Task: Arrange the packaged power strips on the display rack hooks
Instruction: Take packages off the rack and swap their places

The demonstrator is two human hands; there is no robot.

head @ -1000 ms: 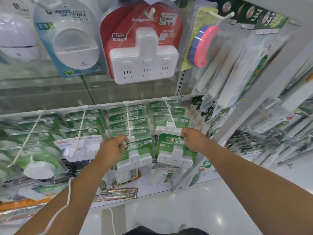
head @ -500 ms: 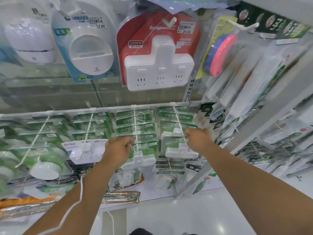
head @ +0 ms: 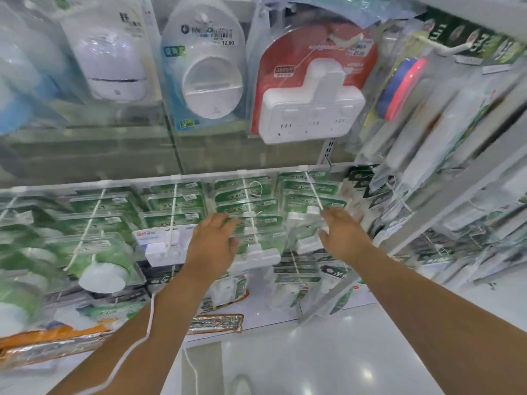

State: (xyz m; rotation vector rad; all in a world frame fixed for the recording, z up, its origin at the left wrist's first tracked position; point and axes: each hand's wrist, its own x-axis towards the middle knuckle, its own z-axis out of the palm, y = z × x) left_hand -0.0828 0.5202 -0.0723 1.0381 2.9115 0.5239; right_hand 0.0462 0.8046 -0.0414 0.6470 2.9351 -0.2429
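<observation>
Rows of green-and-white packaged power strips (head: 245,206) hang on white hooks along a white rail (head: 199,176). My left hand (head: 212,243) hovers open, fingers spread, just left of the middle stack, whose front pack (head: 262,253) shows a white adapter. My right hand (head: 340,232) is beside the right stack (head: 309,195), fingers loosely apart near its hook (head: 315,193); whether they touch a pack is blurred. Neither hand holds a pack.
Larger blister packs hang above: a red one with a white adapter (head: 310,89) and a blue-white one (head: 208,72). A side rack of long packaged strips (head: 445,155) juts out at right. Loose packs lie on the low shelf (head: 216,323). Glossy white floor below.
Both hands have let go of the front packs they gripped and opened. The view has tilted up and moved closer to the rack.
</observation>
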